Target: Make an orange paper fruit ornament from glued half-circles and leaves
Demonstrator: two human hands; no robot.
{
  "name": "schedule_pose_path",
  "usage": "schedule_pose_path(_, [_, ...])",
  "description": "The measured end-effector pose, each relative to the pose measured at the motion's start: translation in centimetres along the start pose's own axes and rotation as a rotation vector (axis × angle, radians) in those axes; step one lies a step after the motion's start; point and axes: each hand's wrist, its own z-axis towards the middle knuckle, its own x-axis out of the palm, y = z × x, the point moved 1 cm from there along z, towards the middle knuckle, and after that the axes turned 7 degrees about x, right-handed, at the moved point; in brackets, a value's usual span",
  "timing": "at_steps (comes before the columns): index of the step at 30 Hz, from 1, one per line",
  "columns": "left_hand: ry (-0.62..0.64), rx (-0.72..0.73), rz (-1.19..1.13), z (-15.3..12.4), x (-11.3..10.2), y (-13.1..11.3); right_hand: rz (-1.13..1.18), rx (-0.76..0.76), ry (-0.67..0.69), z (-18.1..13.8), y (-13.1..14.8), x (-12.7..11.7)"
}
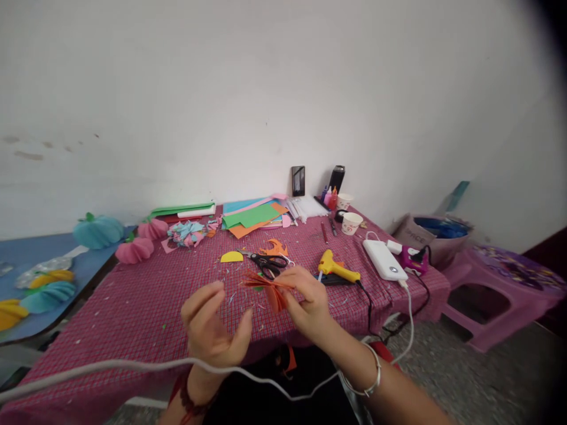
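My right hand [305, 301] pinches a stack of folded orange paper pieces [268, 287] that fan out to the left, held just above the near edge of the table. My left hand [212, 327] hovers a little to the left of the paper with its fingers loosely curled apart and nothing in it. Beyond the orange paper lie black scissors [268, 262], a yellow half-circle of paper [231, 257] and an orange paper offcut [275, 247]. A yellow glue gun [337, 268] rests to the right of my right hand.
The table wears a red checked cloth [133, 307]. Coloured paper sheets [252, 217], pink paper balls [135, 250], paper cups [351, 223] and a white power bank [384, 258] lie on it. A white cable [133, 366] crosses in front. A pink stool [496, 289] stands at the right.
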Motion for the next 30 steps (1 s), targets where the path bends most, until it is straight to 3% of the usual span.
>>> schedule_pose_path(7, [0.078,0.114,0.057,-0.6,0.4,-1.0,0.003,-0.064,-0.026,-0.9,0.0,-0.5])
schedule_pose_path(17, [0.037,-0.019,-0.049,-1.0,1.0,-0.5,0.0,-0.098,-0.044,-1.1,0.2,-0.7])
schedule_pose_path(30, [0.105,0.013,-0.064,-1.1,1.0,-0.7,0.008,-0.094,-0.071,-1.3,0.1,-0.7])
